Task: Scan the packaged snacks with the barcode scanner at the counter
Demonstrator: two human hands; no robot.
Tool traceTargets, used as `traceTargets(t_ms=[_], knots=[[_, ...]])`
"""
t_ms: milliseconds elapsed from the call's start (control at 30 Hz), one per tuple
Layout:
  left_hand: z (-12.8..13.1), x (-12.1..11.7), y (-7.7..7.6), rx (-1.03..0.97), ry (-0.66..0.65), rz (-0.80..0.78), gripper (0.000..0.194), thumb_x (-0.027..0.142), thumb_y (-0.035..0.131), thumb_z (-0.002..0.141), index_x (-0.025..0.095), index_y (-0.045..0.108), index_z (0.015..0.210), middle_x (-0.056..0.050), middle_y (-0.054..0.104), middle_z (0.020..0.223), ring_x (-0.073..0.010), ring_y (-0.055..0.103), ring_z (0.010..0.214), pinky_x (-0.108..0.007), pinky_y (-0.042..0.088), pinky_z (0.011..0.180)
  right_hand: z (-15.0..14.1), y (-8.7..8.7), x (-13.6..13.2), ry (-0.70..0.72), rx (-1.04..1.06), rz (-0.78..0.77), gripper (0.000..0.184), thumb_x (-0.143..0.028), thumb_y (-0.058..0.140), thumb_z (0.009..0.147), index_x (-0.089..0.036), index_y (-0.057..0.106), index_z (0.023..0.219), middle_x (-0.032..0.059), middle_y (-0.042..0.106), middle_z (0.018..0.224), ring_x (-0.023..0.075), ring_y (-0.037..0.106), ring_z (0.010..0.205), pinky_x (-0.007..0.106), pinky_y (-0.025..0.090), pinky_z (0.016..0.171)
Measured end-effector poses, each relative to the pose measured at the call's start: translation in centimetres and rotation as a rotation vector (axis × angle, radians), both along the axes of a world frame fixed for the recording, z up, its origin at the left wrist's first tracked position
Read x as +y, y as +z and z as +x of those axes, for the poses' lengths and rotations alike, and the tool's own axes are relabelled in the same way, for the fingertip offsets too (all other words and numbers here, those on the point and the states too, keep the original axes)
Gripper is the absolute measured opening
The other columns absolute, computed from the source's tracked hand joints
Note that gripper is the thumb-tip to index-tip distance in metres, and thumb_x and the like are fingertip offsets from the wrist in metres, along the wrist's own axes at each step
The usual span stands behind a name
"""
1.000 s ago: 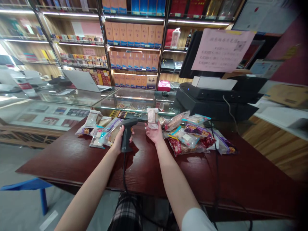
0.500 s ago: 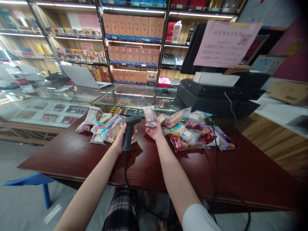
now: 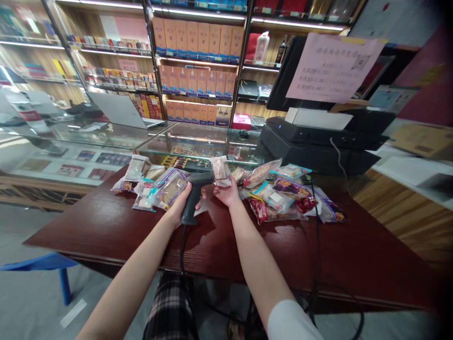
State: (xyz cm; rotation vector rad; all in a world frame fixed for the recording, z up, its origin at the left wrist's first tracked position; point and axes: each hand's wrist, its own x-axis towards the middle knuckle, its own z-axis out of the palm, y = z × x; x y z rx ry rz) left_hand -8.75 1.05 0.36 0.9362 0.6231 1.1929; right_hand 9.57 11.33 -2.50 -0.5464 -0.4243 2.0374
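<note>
My left hand [image 3: 184, 200] is wrapped round the grip of a black barcode scanner [image 3: 195, 191], whose head points right at a small clear snack packet [image 3: 220, 170]. That packet is held upright by my right hand [image 3: 226, 191], just above the dark red table [image 3: 116, 226]. Scanner head and packet nearly touch. A pile of snack packets [image 3: 155, 186] lies left of the scanner. Another pile of packets [image 3: 279, 196] lies right of my right hand.
A black register with printer [image 3: 318, 141] and a screen with a pink paper notice [image 3: 331, 66] stand at the back right. Glass counters [image 3: 106, 146] and shelves of boxes [image 3: 196, 47] fill the back. A blue stool [image 3: 42, 267] stands at the lower left. Cables [image 3: 316, 245] cross the table's right side.
The scanner has moved right and tilted toward the packet, closing the gap. My right hand holds the packet slightly lower and nearer the scanner.
</note>
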Motion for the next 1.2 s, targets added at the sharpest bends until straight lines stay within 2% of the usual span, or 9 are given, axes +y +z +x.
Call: traceTargets(t_ms=[133, 467, 767, 1033, 1200], knots=[[0.2, -0.1, -0.1, 0.008, -0.031, 0.034, 0.059, 0.068, 0.054, 0.083, 0.013, 0.062, 0.102, -0.005, 0.064, 0.076, -0.008, 0.049, 0.044, -0.022, 0.04, 0.043, -0.2, -0.1, 0.2, -0.003, -0.014, -0.029, 0.049, -0.063, 0.037, 0.092, -0.019, 0.058, 0.083, -0.0009, 0.054, 0.054, 0.0139, 0.047, 0.045, 0.026, 0.043, 0.046], [0.4, -0.3, 0.0, 0.009, -0.029, 0.06, 0.06, 0.07, 0.053, 0.083, 0.013, 0.062, 0.1, -0.004, 0.063, 0.074, -0.0075, 0.047, 0.043, -0.022, 0.04, 0.043, -0.2, -0.2, 0.3, -0.014, -0.039, -0.01, 0.046, -0.06, 0.038, 0.092, -0.019, 0.059, 0.088, 0.0005, 0.058, 0.058, 0.0148, 0.051, 0.047, 0.027, 0.045, 0.047], [0.3, -0.4, 1.2, 0.044, 0.177, -0.029, 0.054, 0.066, 0.057, 0.082, 0.013, 0.061, 0.094, -0.005, 0.066, 0.078, -0.0075, 0.05, 0.042, -0.021, 0.037, 0.037, -0.2, -0.4, 0.3, -0.042, -0.043, -0.018, 0.044, -0.058, 0.046, 0.09, -0.017, 0.06, 0.09, 0.0021, 0.062, 0.06, 0.015, 0.055, 0.049, 0.027, 0.047, 0.049], [0.4, -0.4, 0.6, 0.026, 0.101, 0.035, 0.057, 0.068, 0.058, 0.08, 0.013, 0.06, 0.098, -0.004, 0.064, 0.076, -0.0081, 0.05, 0.044, -0.02, 0.038, 0.038, -0.1, -0.6, 0.2, -0.027, -0.027, 0.002, 0.044, -0.059, 0.048, 0.089, -0.017, 0.061, 0.093, 0.0013, 0.062, 0.059, 0.015, 0.054, 0.049, 0.027, 0.048, 0.05], [0.7, -0.4, 0.5, 0.053, 0.105, 0.071, 0.057, 0.068, 0.058, 0.08, 0.014, 0.06, 0.098, -0.004, 0.063, 0.075, -0.0079, 0.049, 0.044, -0.02, 0.037, 0.038, -0.1, -0.6, 0.2, -0.035, -0.038, -0.006, 0.042, -0.057, 0.047, 0.09, -0.017, 0.06, 0.092, 0.0016, 0.062, 0.06, 0.0152, 0.055, 0.05, 0.027, 0.049, 0.051]])
